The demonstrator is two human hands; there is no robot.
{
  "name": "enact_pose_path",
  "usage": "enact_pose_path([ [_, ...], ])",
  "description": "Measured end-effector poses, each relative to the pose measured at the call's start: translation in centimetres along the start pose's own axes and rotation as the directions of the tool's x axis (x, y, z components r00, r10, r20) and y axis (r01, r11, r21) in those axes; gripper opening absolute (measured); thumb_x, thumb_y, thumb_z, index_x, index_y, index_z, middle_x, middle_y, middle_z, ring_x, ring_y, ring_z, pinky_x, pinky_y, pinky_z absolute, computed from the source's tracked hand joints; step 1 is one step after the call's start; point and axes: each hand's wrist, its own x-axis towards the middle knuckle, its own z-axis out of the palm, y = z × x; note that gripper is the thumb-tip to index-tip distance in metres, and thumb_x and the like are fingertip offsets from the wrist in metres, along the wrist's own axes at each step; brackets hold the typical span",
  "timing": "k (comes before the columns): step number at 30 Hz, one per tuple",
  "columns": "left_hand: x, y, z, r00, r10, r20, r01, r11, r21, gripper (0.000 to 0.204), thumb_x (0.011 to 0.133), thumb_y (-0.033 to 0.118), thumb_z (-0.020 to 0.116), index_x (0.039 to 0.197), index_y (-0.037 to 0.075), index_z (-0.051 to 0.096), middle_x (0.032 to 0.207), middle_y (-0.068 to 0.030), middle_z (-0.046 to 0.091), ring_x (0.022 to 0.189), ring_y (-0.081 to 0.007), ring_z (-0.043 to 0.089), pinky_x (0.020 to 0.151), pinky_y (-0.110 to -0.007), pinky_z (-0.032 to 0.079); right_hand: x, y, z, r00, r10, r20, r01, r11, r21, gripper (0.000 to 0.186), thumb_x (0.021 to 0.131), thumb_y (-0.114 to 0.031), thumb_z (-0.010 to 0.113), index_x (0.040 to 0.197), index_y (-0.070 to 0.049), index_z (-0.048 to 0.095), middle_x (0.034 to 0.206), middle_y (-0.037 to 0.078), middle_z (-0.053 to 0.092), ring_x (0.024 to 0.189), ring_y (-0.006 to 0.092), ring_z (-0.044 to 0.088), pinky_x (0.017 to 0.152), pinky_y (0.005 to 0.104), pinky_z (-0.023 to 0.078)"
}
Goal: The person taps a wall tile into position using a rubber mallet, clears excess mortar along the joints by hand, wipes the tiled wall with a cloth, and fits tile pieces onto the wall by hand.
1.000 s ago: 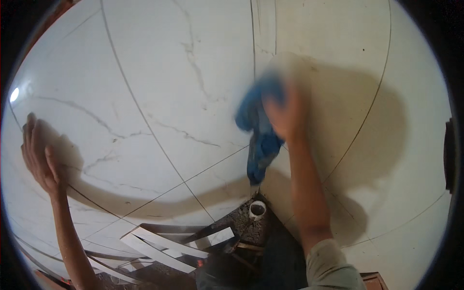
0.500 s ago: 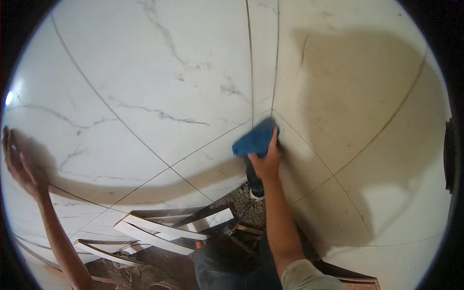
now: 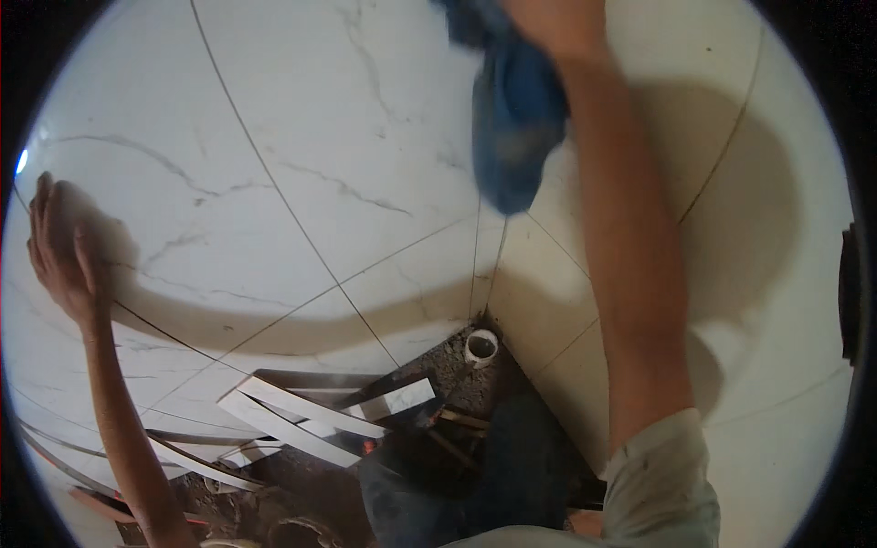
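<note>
Had the blue rag (image 3: 521, 128) bunched in the right hand (image 3: 559, 27), up near the top edge of the view, with the loose end hanging by the tile corner (image 3: 491, 260). Couldn't make out the exact finger grip, too blurry and cut off up there. Had the left hand (image 3: 64, 242) spread flat against the marble-look wall tile (image 3: 283, 55) by the look of it, gripping nothing, well apart from the rag. Might've skidded on that glossy face and lost balance, reaching so high with just one palm visibly braced. Could've dropped the rag through a loose hold, down toward the open white pipe (image 3: 477, 361) or the dirt (image 3: 452, 367) around it. Could've cracked the white tile strips (image 3: 290, 427) below with a careless step. Also risked smearing grime over the cream tile (image 3: 749, 320), given the brownish patch on the rag.
</note>
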Motion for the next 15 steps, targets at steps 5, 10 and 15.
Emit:
enact_pose_path([
  [5,-2.9,-3.5,0.7,0.944,-0.289,0.158,0.323,0.904,-0.28,0.048,0.108,0.029,0.046,0.147,0.001,0.049,0.152,-0.017,0.05,0.141,-0.0282,0.047,0.116,-0.039,0.038,-5.7,5.3,8.9,0.922,-0.188,-0.339,0.191,0.981,-0.025,0.059,0.088,-0.045,0.071,0.126,-0.001,0.061,0.126,0.028,0.062,0.119,0.0415,0.059,0.099,0.0459,0.048],
  [10,-0.6,-0.8,1.1,0.992,-0.116,-0.045,0.107,0.98,-0.168,0.053,0.104,0.047,0.044,0.145,0.015,0.053,0.153,-0.0082,0.051,0.141,-0.0306,0.046,0.117,-0.047,0.035,-43.0,7.9,13.8,0.819,0.499,0.282,-0.541,0.835,0.095,0.078,0.095,-0.028,0.061,0.151,0.013,0.026,0.156,0.04,0.023,0.144,0.0588,0.021,0.121,0.0592,0.018],
  [15,-0.8,-0.1,-1.1,0.996,-0.086,0.019,0.085,0.996,0.03,0.054,0.105,0.044,0.037,0.154,0.021,0.04,0.16,-0.0056,0.04,0.151,-0.0274,0.03,0.125,-0.053,0.015,-47.3,3.8,13.3,0.491,0.68,0.544,-0.867,0.444,0.228,0.077,0.098,-0.028,0.061,0.151,0.015,0.025,0.159,0.035,0.025,0.151,0.0429,0.025,0.123,0.0471,0.021],
])
